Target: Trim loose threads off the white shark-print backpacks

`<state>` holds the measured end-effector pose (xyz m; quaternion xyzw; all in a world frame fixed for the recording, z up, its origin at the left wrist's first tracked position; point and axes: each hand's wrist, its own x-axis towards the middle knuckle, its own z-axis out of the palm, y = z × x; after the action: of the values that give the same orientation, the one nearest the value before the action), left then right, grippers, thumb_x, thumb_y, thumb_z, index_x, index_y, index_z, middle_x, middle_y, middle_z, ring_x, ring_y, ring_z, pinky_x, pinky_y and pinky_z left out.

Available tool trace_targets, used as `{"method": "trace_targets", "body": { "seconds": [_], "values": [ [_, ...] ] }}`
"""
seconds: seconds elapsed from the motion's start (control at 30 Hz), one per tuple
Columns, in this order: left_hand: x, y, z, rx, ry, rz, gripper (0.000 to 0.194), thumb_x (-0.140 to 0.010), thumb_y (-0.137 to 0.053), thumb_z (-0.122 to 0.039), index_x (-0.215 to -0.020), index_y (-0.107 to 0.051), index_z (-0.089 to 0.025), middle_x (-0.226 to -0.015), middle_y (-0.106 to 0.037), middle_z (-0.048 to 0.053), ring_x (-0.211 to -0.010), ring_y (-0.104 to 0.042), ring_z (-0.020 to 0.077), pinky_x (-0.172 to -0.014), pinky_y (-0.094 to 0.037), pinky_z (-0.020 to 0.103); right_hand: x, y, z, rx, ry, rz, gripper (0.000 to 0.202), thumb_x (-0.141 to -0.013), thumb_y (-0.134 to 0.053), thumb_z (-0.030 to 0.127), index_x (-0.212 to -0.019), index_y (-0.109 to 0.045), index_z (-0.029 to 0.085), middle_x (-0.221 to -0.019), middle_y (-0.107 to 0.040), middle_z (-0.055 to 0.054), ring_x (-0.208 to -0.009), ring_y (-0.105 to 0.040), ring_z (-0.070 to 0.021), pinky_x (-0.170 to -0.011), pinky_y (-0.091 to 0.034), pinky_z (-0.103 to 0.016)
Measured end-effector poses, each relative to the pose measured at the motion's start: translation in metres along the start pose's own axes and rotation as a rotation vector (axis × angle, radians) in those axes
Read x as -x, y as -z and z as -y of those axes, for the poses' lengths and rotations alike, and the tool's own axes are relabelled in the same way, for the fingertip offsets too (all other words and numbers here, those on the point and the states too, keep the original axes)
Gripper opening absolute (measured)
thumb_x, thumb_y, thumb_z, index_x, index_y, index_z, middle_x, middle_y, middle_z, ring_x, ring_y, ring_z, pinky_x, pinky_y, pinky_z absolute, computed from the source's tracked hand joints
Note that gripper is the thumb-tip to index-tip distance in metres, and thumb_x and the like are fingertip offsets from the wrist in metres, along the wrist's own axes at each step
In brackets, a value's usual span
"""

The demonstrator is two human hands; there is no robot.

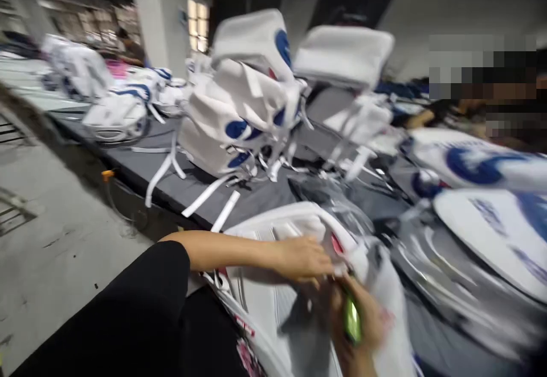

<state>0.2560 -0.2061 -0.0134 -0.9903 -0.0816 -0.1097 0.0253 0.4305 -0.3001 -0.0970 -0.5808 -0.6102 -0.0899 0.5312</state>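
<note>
Head view, clock directions from the centre of the frame.

- At six o'clock: white bag (260, 314), padded panels uppermost, on the near side of the grey worktop (256, 197); apparently set close to the body for easy reach with both hands.
- At five to six o'clock: left hand (303, 259), palm down over the upper part of the bag, beside a red patch (337, 244). Fingers bent and close together, in contact with the bag; seemingly there to steady the material. Pinch or mere press: cannot tell, for blur.
- At five o'clock: right hand (370, 314), wrapped narrowly around a shiny green object (352, 320); fingertips near those opposite, perhaps for close work at one spot. Kind of object unclear.
- At eleven to twelve o'clock: piled white bags (213, 121), likely heaped to save room, with loose white straps (209, 195) trailing toward the near edge.
- At four o'clock: clear plastic (431, 257), beside and under blue-printed white pieces (491, 217).
- At two o'clock: co-worker (508, 92), partly masked.
</note>
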Motion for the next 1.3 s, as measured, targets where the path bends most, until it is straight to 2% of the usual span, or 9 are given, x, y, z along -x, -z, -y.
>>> {"method": "trace_targets", "body": {
  "seconds": [0.07,0.2,0.37,0.47,0.6,0.8,0.97,1.13,1.3],
  "values": [
    [-0.008,-0.009,0.001,0.015,0.004,-0.073,0.031,-0.097,-0.058,-0.036,-0.116,-0.069,-0.014,-0.116,-0.073,0.011,-0.105,-0.068,0.0217,-0.090,-0.050,0.036,0.012,-0.004,-0.012,0.073,-0.058,-0.072,0.027,-0.092,-0.056,0.045,-0.104,-0.068,0.024,-0.091,-0.076,-0.012,-0.085,-0.074,-0.0331,-0.081,-0.059,-0.054],
    [-0.038,0.010,0.022,-0.031,0.197,-0.340,0.035,-0.096,-0.056,-0.025,-0.129,-0.064,-0.018,-0.143,-0.058,0.012,-0.136,-0.048,0.0287,-0.113,-0.035,0.046,0.012,-0.001,-0.024,0.006,-0.023,-0.054,0.028,-0.093,-0.057,0.027,-0.120,-0.063,0.021,-0.100,-0.076,-0.009,-0.093,-0.073,-0.0253,-0.087,-0.059,-0.044],
    [-0.090,0.015,0.050,-0.103,0.225,0.147,0.095,-0.074,-0.083,-0.042,-0.153,-0.037,-0.015,-0.147,-0.053,0.019,-0.136,-0.045,0.0383,-0.108,-0.038,0.051,0.012,-0.002,-0.004,-0.099,-0.017,-0.047,0.034,-0.092,-0.057,0.018,-0.125,-0.060,0.025,-0.107,-0.071,-0.008,-0.100,-0.068,-0.0240,-0.088,-0.058,-0.043],
    [-0.103,0.002,0.058,-0.169,0.278,0.344,0.084,-0.074,-0.081,-0.044,-0.145,-0.048,-0.013,-0.134,-0.061,0.019,-0.124,-0.054,0.0370,-0.100,-0.043,0.046,0.020,0.002,0.003,-0.124,-0.026,0.001,0.034,-0.092,-0.058,0.019,-0.125,-0.059,0.025,-0.104,-0.069,-0.008,-0.103,-0.066,-0.0256,-0.088,-0.057,-0.046],
    [-0.092,-0.003,0.057,-0.255,0.154,0.301,0.095,-0.082,-0.070,-0.052,-0.156,-0.028,-0.010,-0.144,-0.053,0.021,-0.128,-0.049,0.0365,-0.105,-0.039,0.047,0.020,0.003,-0.006,-0.192,-0.029,0.082,0.032,-0.096,-0.056,0.032,-0.127,-0.058,0.026,-0.106,-0.070,-0.009,-0.103,-0.067,-0.0275,-0.087,-0.058,-0.048],
    [-0.088,-0.015,0.050,-0.391,0.129,0.360,0.119,-0.077,-0.072,-0.053,-0.161,-0.001,-0.006,-0.167,-0.014,0.023,-0.153,-0.016,0.0408,-0.120,-0.016,0.062,0.013,-0.006,-0.018,-0.430,-0.378,0.019,0.035,-0.097,-0.055,0.040,-0.127,-0.047,0.025,-0.097,-0.074,-0.006,-0.088,-0.075,-0.0240,-0.082,-0.060,-0.043],
    [-0.096,-0.032,0.053,-0.329,0.164,0.342,0.108,-0.082,-0.069,-0.044,-0.160,-0.006,-0.006,-0.161,-0.028,0.024,-0.143,-0.034,0.0402,-0.118,-0.025,0.057,-0.004,0.008,-0.032,-0.362,-0.409,0.224,0.022,-0.095,-0.061,0.037,-0.113,-0.061,0.025,-0.103,-0.075,-0.007,-0.092,-0.075,-0.0237,-0.085,-0.060,-0.042],
    [-0.094,-0.033,0.053,-0.253,0.156,0.274,0.092,-0.086,-0.064,-0.034,-0.158,-0.016,-0.004,-0.157,-0.034,0.024,-0.141,-0.035,0.0408,-0.119,-0.022,0.059,-0.034,0.031,-0.042,-0.353,-0.314,0.507,0.030,-0.094,-0.063,0.044,-0.114,-0.070,0.023,-0.109,-0.076,-0.007,-0.099,-0.072,-0.0232,-0.087,-0.058,-0.041],
    [-0.098,-0.037,0.058,-0.189,0.166,0.294,0.090,-0.084,-0.065,-0.031,-0.157,-0.020,-0.005,-0.160,-0.031,0.023,-0.143,-0.032,0.0414,-0.120,-0.021,0.060,-0.058,0.026,-0.044,-0.238,-0.317,0.651,0.022,-0.091,-0.062,0.028,-0.109,-0.073,0.022,-0.106,-0.077,-0.006,-0.098,-0.071,-0.0224,-0.090,-0.057,-0.041]
  ]
}}
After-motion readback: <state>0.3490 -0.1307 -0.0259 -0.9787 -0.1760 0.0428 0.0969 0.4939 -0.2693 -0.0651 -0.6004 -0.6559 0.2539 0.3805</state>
